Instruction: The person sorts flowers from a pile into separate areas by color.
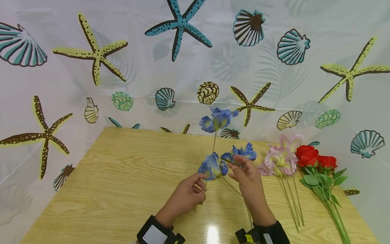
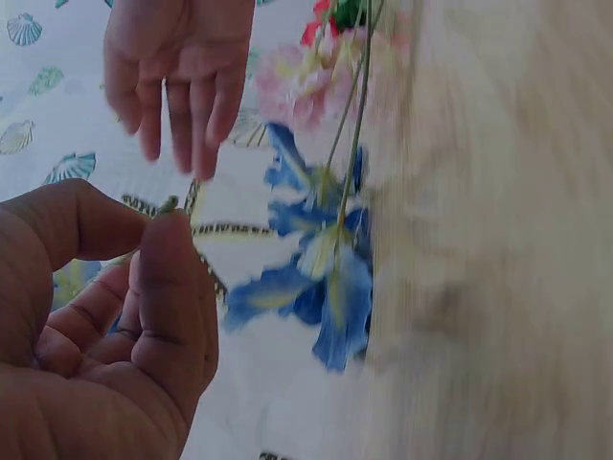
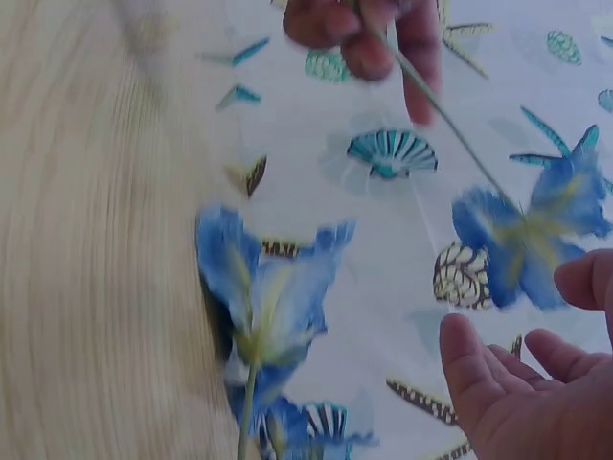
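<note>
My left hand (image 1: 190, 194) pinches the thin stem of a blue artificial iris between thumb and fingers; its bloom (image 1: 220, 119) is raised above the back of the table. In the right wrist view the stem slants from the left hand (image 3: 359, 29) to that bloom (image 3: 529, 235). My right hand (image 1: 248, 179) holds nothing, with its fingers (image 2: 199, 105) fairly straight and spread, close to the raised bloom in its own wrist view. Two more blue irises lie on the table, one bloom (image 1: 211, 166) just beyond the left hand, the other (image 1: 248, 152) behind the right fingers.
Pink flowers (image 1: 281, 157) on thin stems lie to the right of my right hand. Beyond them are red roses (image 1: 307, 155) with green leaves. A wooden table (image 1: 122, 183) carries everything, backed by a white cloth (image 1: 137, 74) printed with shells and starfish.
</note>
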`<state>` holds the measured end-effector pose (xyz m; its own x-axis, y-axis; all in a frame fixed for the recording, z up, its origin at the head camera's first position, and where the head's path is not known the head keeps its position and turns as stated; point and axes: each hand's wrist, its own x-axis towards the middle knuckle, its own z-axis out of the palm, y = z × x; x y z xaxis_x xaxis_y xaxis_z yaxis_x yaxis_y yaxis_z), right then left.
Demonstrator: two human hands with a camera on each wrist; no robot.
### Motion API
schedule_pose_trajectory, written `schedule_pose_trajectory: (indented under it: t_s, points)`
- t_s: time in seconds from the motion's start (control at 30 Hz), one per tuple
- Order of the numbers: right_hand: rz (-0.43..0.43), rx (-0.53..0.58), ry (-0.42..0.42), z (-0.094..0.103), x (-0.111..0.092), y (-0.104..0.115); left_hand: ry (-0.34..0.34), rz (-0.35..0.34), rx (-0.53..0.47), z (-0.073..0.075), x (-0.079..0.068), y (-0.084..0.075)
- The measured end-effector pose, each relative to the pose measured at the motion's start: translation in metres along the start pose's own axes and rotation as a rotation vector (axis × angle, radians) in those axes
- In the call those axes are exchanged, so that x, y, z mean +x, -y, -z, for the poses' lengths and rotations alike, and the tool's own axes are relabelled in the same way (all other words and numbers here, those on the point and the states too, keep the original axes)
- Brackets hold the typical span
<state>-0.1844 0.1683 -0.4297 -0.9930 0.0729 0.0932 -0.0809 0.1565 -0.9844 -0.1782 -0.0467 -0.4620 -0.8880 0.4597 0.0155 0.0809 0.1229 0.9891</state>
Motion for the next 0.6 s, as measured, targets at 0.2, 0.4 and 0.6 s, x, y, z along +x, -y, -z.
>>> schedule_pose_trajectory:
  t_s: [0.2, 0.4, 0.6]
  points:
    - [0.044, 0.039, 0.041, -0.014, -0.011, 0.012, 0.08, -0.042, 0.02, -0.018, -0.002, -0.003]
    - [0.103, -0.068, -0.022, -0.018, -0.02, 0.024, 0.117, -0.112, 0.076, -0.026, -0.004, -0.007]
    - [0.133, -0.072, -0.038, -0.016, -0.024, 0.03, 0.121, -0.161, 0.123, -0.029, -0.005, -0.01]
